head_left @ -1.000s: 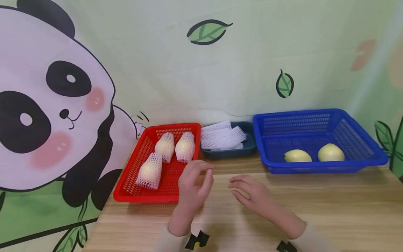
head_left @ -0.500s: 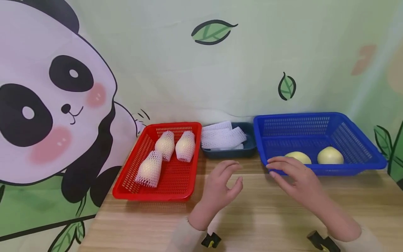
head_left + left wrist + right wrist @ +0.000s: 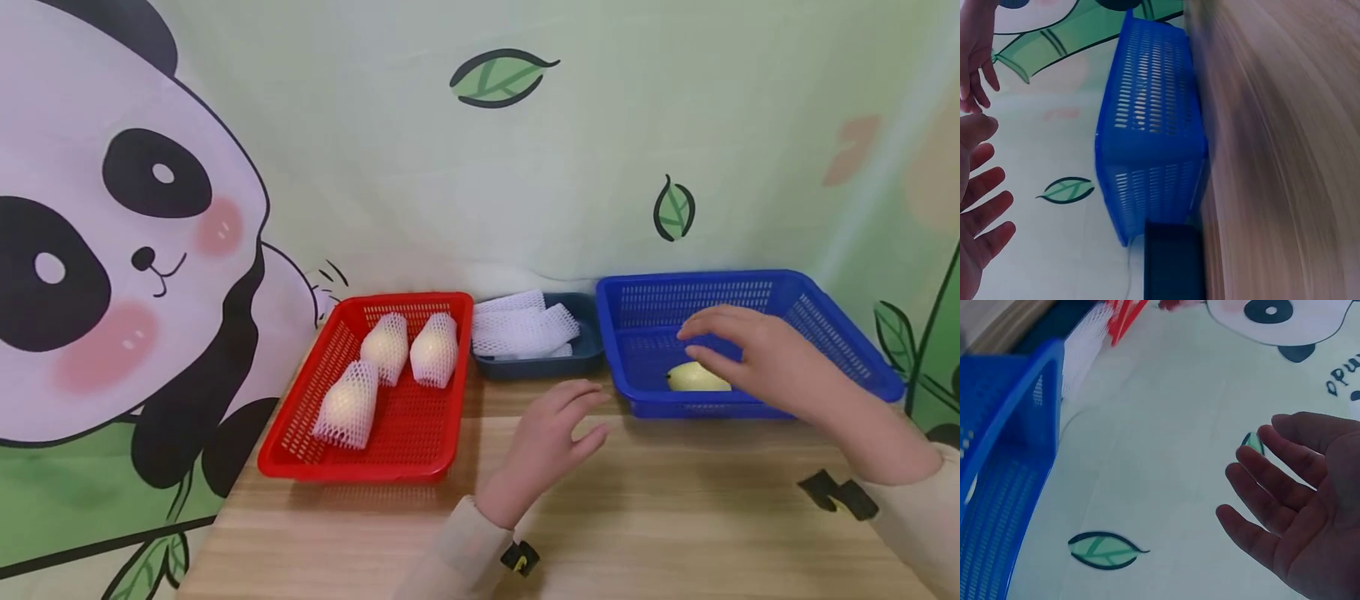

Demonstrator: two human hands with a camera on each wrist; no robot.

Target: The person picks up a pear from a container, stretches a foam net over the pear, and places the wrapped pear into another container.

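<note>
My right hand (image 3: 765, 358) is over the front of the blue basket (image 3: 622, 383), fingers loosely bent and holding nothing. Just below its thumb lies a pale yellow-green pear (image 3: 697, 377); the second pear is hidden behind the hand. In the right wrist view the fingers (image 3: 1260, 481) are spread, with the basket's rim off to the left. My left hand (image 3: 551, 433) hovers over the table in front of the dark teal tray (image 3: 592, 333), relaxed and holding nothing. Its fingers (image 3: 988, 212) show apart in the left wrist view.
At the left, a red basket (image 3: 405, 433) holds three pears in white foam nets (image 3: 348, 404). Several loose foam net sleeves (image 3: 521, 329) lie in the teal tray between the baskets. A printed cloth with a panda (image 3: 135, 250) hangs behind the wooden table (image 3: 637, 517).
Both hands have moved right. The right hand has gone from the middle of the table to over the blue basket, and the left from beside the red basket to the middle.
</note>
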